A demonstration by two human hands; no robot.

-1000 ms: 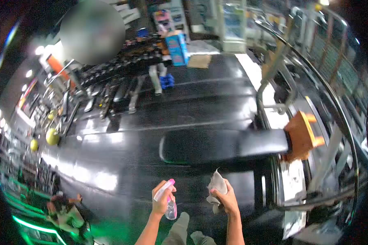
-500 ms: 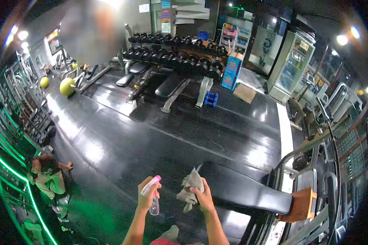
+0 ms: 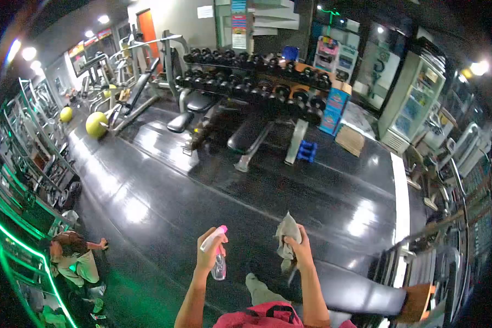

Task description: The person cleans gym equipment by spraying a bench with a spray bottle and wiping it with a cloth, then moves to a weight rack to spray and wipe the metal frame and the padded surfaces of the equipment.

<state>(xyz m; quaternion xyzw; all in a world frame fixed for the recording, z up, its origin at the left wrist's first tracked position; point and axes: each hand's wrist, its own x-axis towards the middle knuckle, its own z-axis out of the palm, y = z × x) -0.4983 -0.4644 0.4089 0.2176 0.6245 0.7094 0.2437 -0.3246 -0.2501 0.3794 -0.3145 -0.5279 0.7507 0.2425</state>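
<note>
The left hand (image 3: 206,258) still gripped the spray bottle (image 3: 218,266) and the right hand (image 3: 299,252) the cloth (image 3: 286,232), while the bench (image 3: 361,292) had slipped to the near right.

a dumbbell rack (image 3: 257,76) stands behind two benches (image 3: 246,136), yellow ball (image 3: 96,124) leftward, fridge (image 3: 413,104) rightward.

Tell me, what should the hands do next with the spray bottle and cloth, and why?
Probably aim the spray bottle in the left hand at the black bench pad: it lies just right of both hands, untouched, while the right hand holds the bunched cloth ready.
</note>
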